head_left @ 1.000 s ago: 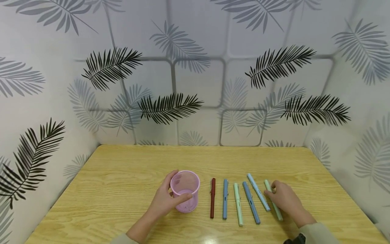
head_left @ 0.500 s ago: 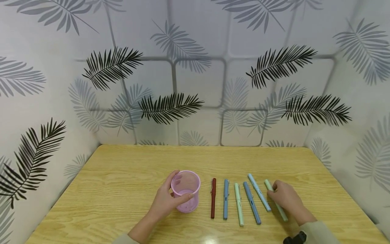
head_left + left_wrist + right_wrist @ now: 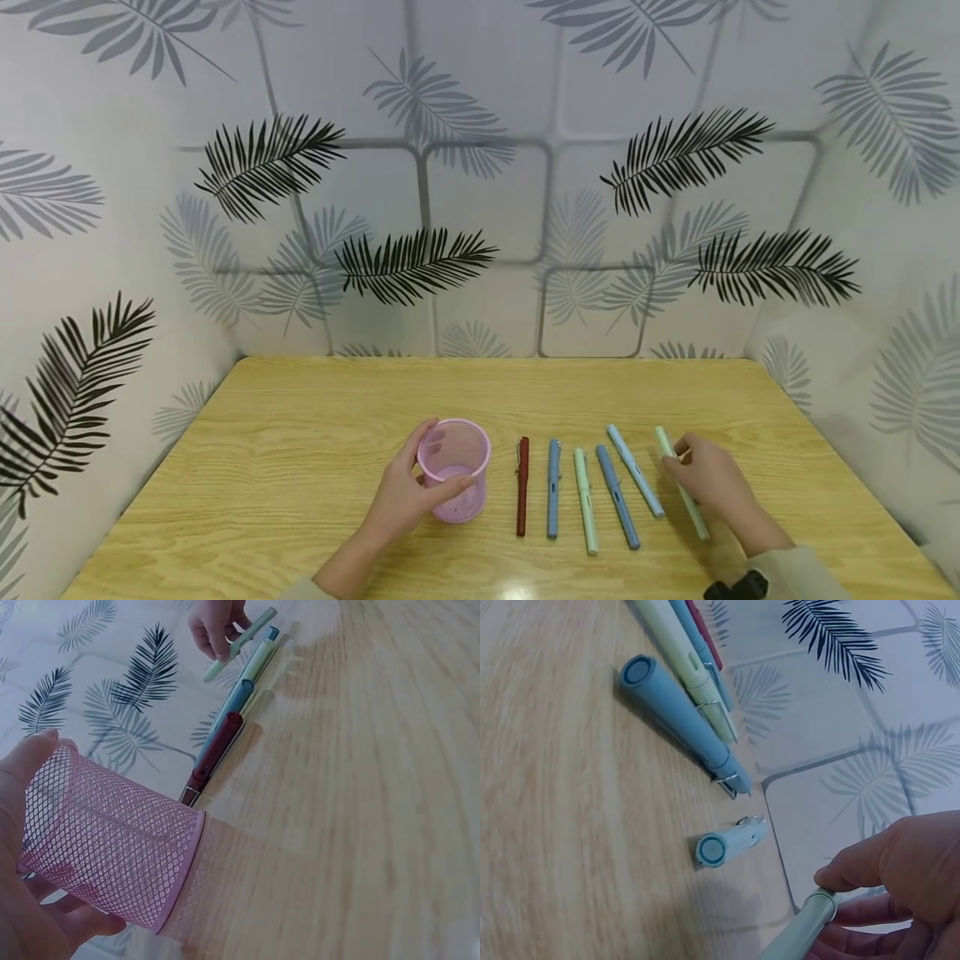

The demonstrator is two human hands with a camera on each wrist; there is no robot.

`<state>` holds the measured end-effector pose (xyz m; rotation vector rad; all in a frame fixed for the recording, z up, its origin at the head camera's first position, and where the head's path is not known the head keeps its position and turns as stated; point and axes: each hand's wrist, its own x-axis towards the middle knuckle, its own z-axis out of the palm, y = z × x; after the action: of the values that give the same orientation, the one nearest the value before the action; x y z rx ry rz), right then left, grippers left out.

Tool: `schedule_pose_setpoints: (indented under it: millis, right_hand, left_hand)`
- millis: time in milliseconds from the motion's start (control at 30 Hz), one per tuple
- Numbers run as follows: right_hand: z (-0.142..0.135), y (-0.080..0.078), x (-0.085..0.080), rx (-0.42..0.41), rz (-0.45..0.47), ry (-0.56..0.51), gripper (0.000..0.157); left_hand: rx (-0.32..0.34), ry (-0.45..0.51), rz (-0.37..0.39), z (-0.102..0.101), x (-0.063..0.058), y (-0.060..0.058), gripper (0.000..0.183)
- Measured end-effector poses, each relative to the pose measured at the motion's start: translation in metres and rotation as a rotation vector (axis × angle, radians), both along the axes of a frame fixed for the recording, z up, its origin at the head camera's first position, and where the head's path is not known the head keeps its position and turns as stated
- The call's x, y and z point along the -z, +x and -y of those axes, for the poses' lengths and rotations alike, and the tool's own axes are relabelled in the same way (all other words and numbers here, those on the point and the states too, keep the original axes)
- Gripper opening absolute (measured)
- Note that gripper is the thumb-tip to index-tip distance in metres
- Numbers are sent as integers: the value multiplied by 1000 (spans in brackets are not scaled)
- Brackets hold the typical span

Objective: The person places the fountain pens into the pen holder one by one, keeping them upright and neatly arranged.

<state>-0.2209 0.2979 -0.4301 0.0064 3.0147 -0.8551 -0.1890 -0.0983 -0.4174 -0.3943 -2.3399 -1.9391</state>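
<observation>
A pink mesh pen cup (image 3: pixel 459 500) stands upright on the table, and my left hand (image 3: pixel 401 496) grips it round its left side. In the left wrist view the thumb and fingers wrap the mesh wall of the cup (image 3: pixel 120 840). My right hand (image 3: pixel 712 475) pinches a pale green pen (image 3: pixel 690 504) between thumb and fingers at the right end of the row. The left wrist view shows this pen (image 3: pixel 240 645) raised above the tabletop. Close to the right hand lies a light blue pen (image 3: pixel 636 472).
Between the hands several more pens lie side by side: a dark red pen (image 3: pixel 522 492), a blue pen (image 3: pixel 553 492), a light green pen (image 3: pixel 587 508) and another blue pen (image 3: pixel 618 500). The wooden table (image 3: pixel 337 400) ends at a leaf-patterned backdrop (image 3: pixel 480 200).
My right hand has taken up the pale green pen from the table and shifted it slightly right and away from me. The left hand stays on the pen cup.
</observation>
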Motion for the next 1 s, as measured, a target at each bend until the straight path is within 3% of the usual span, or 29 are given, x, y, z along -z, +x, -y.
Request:
schedule_pose_setpoints:
  millis: [500,1000]
  right_hand:
    - [14,11,-18,-33,-81,-105,36]
    - [40,16,-37,-48,-207,-220,29]
  left_hand:
    - [11,4,11,1,1,-1,87]
    - [15,10,12,1,3,-1,88]
